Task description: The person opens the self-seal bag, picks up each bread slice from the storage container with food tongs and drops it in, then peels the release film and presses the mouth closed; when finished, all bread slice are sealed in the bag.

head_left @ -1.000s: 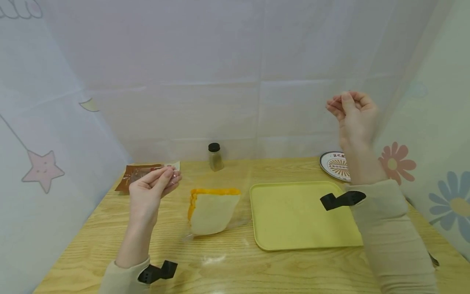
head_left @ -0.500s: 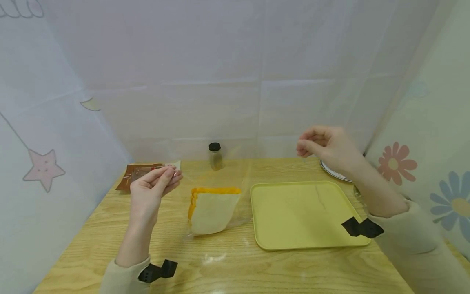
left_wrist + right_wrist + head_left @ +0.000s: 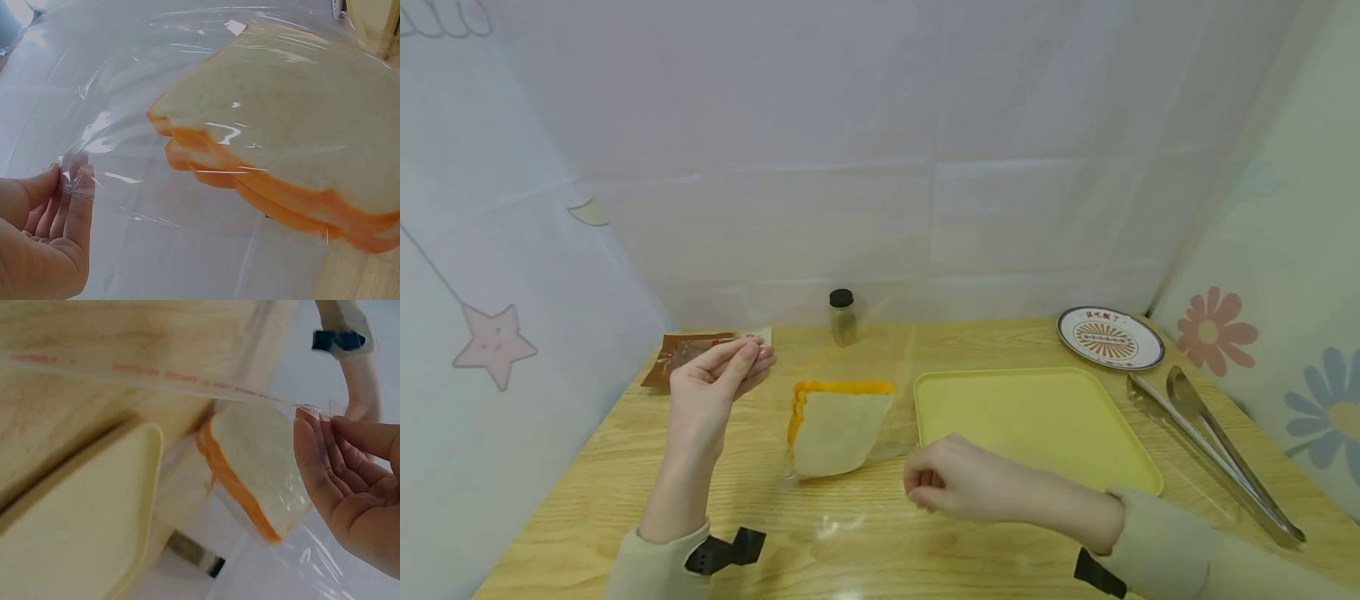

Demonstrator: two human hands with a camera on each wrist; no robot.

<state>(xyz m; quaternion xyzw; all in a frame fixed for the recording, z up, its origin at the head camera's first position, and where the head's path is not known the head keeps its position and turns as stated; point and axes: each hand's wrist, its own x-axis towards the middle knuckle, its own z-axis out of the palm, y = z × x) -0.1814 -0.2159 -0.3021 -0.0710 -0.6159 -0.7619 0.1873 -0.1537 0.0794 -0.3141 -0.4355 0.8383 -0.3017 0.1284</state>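
Observation:
Slices of white bread [image 3: 842, 433] with orange crust lie inside a clear plastic bag [image 3: 112, 119] at the middle of the table. My left hand [image 3: 718, 387] pinches the bag's edge between thumb and fingers, raised to the left of the bread. In the right wrist view, my right hand [image 3: 353, 478] pinches clear film between thumb and fingertips. From there a clear strip [image 3: 156, 374] with red print runs left out of that view. In the head view, my right hand is low, right of the bread and over the tray's near left corner; its fingertips are partly hidden.
A yellow tray [image 3: 1037, 408] lies right of the bread. Metal tongs [image 3: 1221, 454] rest beyond its right side, with a patterned plate [image 3: 1108, 337] behind. A jar with a black lid [image 3: 842, 321] stands at the back; a brown packet [image 3: 662, 367] lies behind my left hand.
My right hand has come down and leftward from high at the upper right to low beside the bread, uncovering the plate and tongs. My left hand and the bread have stayed nearly still.

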